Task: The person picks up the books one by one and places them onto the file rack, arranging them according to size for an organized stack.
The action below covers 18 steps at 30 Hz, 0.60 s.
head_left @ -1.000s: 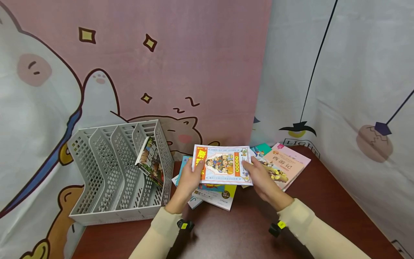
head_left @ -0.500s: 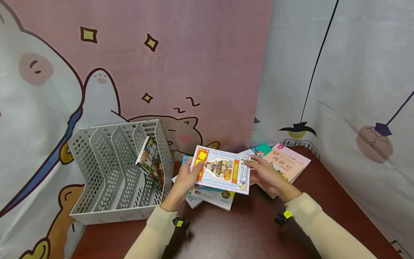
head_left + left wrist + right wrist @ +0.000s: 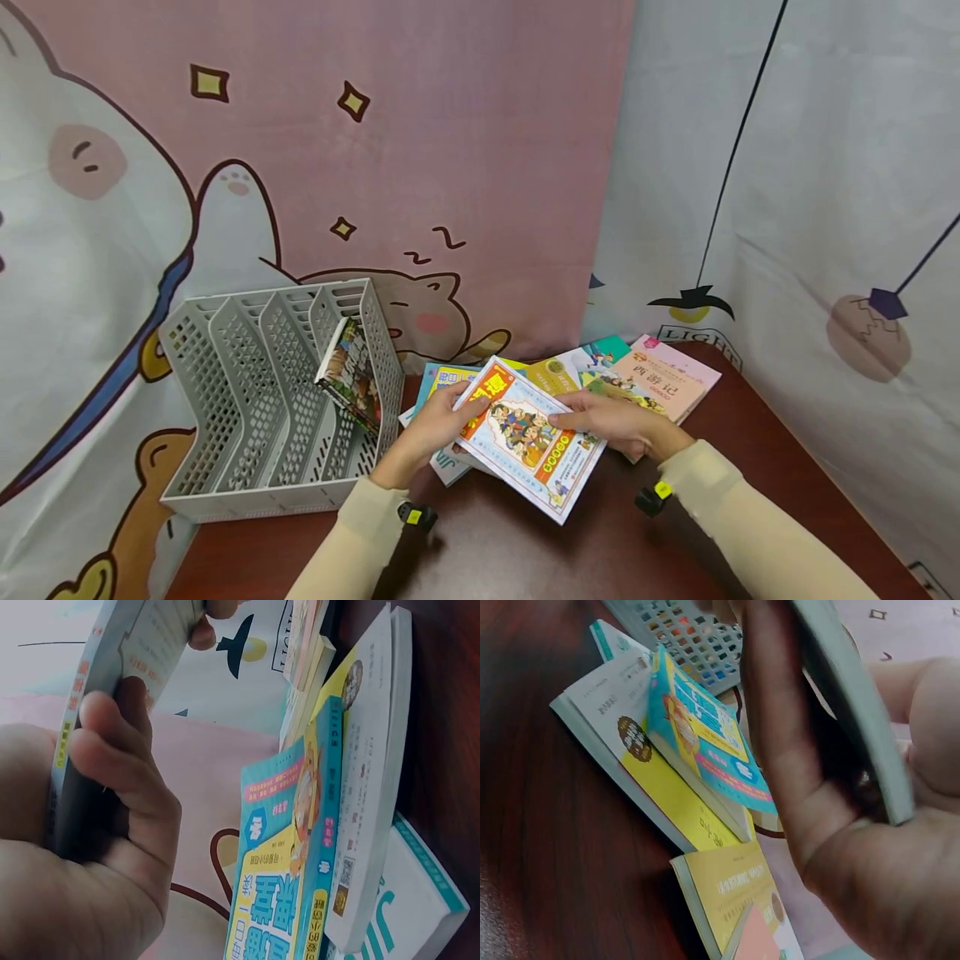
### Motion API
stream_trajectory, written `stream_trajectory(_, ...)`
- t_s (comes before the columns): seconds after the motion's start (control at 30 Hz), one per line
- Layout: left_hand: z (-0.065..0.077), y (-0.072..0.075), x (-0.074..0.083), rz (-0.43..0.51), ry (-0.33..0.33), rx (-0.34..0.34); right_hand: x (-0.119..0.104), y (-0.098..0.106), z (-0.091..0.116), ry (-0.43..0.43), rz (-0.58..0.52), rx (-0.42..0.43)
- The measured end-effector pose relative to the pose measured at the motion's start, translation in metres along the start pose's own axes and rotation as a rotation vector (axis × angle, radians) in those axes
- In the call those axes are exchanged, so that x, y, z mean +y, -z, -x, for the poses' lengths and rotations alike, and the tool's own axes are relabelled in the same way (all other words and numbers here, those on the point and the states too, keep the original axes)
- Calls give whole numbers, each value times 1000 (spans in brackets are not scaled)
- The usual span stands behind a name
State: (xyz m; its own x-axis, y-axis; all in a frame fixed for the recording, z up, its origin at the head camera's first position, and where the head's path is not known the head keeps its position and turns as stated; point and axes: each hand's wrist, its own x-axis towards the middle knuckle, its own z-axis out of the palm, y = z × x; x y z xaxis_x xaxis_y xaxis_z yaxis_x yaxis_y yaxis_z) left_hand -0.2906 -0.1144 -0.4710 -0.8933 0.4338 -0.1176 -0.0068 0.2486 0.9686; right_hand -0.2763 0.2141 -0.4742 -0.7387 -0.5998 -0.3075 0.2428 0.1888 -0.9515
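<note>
Both hands hold one thin book point(image 3: 528, 442) with a white cover, an orange title band and a cartoon group of figures. It is tilted, its lower right corner pointing toward the person. My left hand point(image 3: 435, 429) grips the upper left edge, thumb on the cover; in the left wrist view its fingers point(image 3: 120, 765) curl behind the book. My right hand point(image 3: 611, 421) pinches the right edge, thumb on the cover, and the right wrist view shows the book's edge point(image 3: 862, 712) between thumb and fingers. Under and behind the held book lies a blue and yellow book point(image 3: 285, 847).
A grey slotted file rack point(image 3: 255, 496) stands at the left, with a dark-covered book point(image 3: 352, 375) leaning in its rightmost slot. More books spread over the brown table point(image 3: 480, 558): a mustard one point(image 3: 731, 889), a white and yellow one point(image 3: 607, 705) and a peach-coloured one point(image 3: 660, 379).
The held book has turned clockwise from lying nearly level to a steep slant, its lower corner now nearer the person. The right hand has shifted its grip along the book; the rack is unchanged.
</note>
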Motion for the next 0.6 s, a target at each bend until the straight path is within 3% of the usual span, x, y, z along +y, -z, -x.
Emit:
stream_trajectory(0.2, 0, 2, 0, -14, 14, 35, -2, -12, 0, 78, -7, -3)
stream_trajectory(0.33, -1, 5, 1, -9, 3, 119, -4, -17, 2, 85, -13, 53)
stream_trajectory(0.47, -2, 7, 3, 68, -21, 216, -5, -21, 2, 97, -29, 138)
stream_trajectory(0.6, -3, 5, 6, 168, -48, 247, -3, -28, 1, 141, -53, 198)
